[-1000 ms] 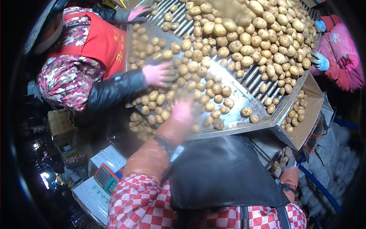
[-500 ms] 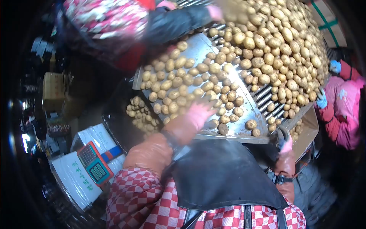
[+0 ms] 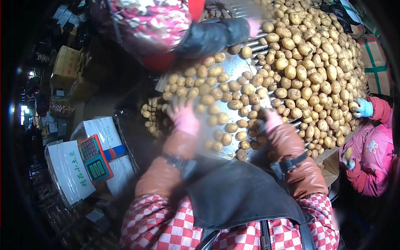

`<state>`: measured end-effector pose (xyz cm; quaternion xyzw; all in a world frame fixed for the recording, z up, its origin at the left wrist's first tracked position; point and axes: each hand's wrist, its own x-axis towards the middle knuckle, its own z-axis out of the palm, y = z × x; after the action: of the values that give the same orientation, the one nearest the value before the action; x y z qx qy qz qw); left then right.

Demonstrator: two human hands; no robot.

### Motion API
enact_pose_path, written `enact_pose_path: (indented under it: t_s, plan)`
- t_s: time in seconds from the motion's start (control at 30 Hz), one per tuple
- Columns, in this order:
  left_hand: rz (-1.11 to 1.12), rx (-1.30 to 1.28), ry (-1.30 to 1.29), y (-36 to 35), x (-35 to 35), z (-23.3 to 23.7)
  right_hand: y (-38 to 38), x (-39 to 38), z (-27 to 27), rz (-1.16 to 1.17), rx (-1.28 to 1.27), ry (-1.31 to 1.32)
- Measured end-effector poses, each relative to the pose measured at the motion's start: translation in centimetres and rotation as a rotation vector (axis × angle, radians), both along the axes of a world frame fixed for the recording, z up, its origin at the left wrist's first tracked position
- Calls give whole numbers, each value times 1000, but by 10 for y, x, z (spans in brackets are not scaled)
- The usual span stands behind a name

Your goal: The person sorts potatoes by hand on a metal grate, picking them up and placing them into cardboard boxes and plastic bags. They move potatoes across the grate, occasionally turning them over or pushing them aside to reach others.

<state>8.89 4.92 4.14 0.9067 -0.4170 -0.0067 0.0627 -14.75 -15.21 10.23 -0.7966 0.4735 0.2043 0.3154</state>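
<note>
A metal tray lies in front of me with many loose potatoes on it. My left hand, in a pinkish glove, is over the tray's left side, fingers spread among potatoes and blurred. At the right side of the tray is my right hand, its dark fingertips beside several potatoes. Motion blur hides how those fingers are bent. Both forearms wear brown sleeve covers.
A large potato heap rests on a slatted rack at right. Across the tray, a co-worker's dark sleeve reaches toward it. Another person in pink works at right. A scale sits on white boxes at left. Potatoes lie below the tray's left edge.
My right hand has come from the tray's front right corner onto the potatoes. My left hand has moved left across the tray. The whole view has shifted somewhat.
</note>
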Motion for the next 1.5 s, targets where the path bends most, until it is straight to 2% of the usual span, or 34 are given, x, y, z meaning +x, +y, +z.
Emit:
enact_pose_path:
  t_s: [0.03, 0.07, 0.1, 0.13, 0.2, 0.23, 0.3, 0.37, 0.43, 0.5, 0.57, 0.6, 0.67, 0.7, 0.77, 0.87, 0.97, 1.0, 1.07, 1.17, 1.23, 1.27, 1.3, 1.37, 1.4, 1.43, 1.47, 1.5]
  plan:
    - [-124, -51, 118, -23, 10, -5, 10, 8, -8, 73, 65, 50]
    - [-247, -104, 237, -48, 21, -12, 22, 10, -24, 101, 143, -22]
    - [-223, -25, 145, -76, 16, -11, 29, 10, -38, 89, 255, -116]
    - [-257, -154, 87, -99, 15, -14, 34, 6, -51, 2, 419, -253]
    - [-280, 10, 43, -118, -8, -37, 35, 3, -57, -418, 853, -453]
    - [-290, 91, 17, -124, -15, -53, 29, 9, -45, -813, 1172, -396]
    - [-557, 82, 16, -97, -31, -53, 10, -12, -56, -38, 501, -637]
    - [-758, 121, 129, -56, -17, -2, -18, -14, -30, -146, 206, -649]
    - [-542, 25, 186, -14, 9, -35, -46, -11, -42, -474, 226, -772]
    - [-340, 18, 170, -4, 18, -42, -71, -3, -65, -367, 5, -805]
    - [-178, 107, 116, -10, 11, -31, -86, 21, -68, 17, -401, -706]
    - [-319, -152, 14, -26, 16, -29, -88, 33, -69, 72, -418, -541]
    - [-345, -57, 66, -72, 26, -19, -87, 57, -83, 196, -470, -226]
    - [-350, -31, 84, -99, 32, -21, -76, 68, -67, 135, -357, -195]
    - [-318, 54, 99, -149, 42, -32, -62, 87, -18, 151, -171, 59]
    - [-282, 158, 155, -191, 54, -44, -67, 82, -17, 142, -177, 50]
    - [-258, 120, 244, -183, 61, -42, -72, 77, -28, 120, -240, -13]
    - [-256, 84, 273, -177, 62, -40, -72, 72, -22, 113, -167, -25]
    - [-212, -83, 411, -138, 63, -28, -72, 42, -73, 70, -148, -312]
    - [-136, -236, 631, -82, 36, 4, -59, 13, -64, -285, 575, -436]
    - [-150, -256, 756, -59, 6, 36, -30, -7, -57, -782, 850, -772]
    - [-202, -225, 807, -61, -11, 49, -15, 2, -12, -1044, 973, -911]
    - [-279, -178, 832, -73, -28, 56, -8, -5, -31, -1182, 1098, -989]
    - [-526, -67, 695, -106, -59, 35, -7, -7, -23, -1192, 1178, -933]
    - [-700, -41, 517, -127, -76, 3, -9, -31, -64, -712, 1058, -1019]
    - [-836, -106, 359, -110, -78, -13, -12, -44, -84, -312, 851, -1135]
    - [-951, -184, 180, -93, -81, -28, -19, -59, -104, -538, 1381, -1257]
    - [-1019, -162, 149, -78, -68, -30, -27, -66, -94, -632, 1401, -1143]
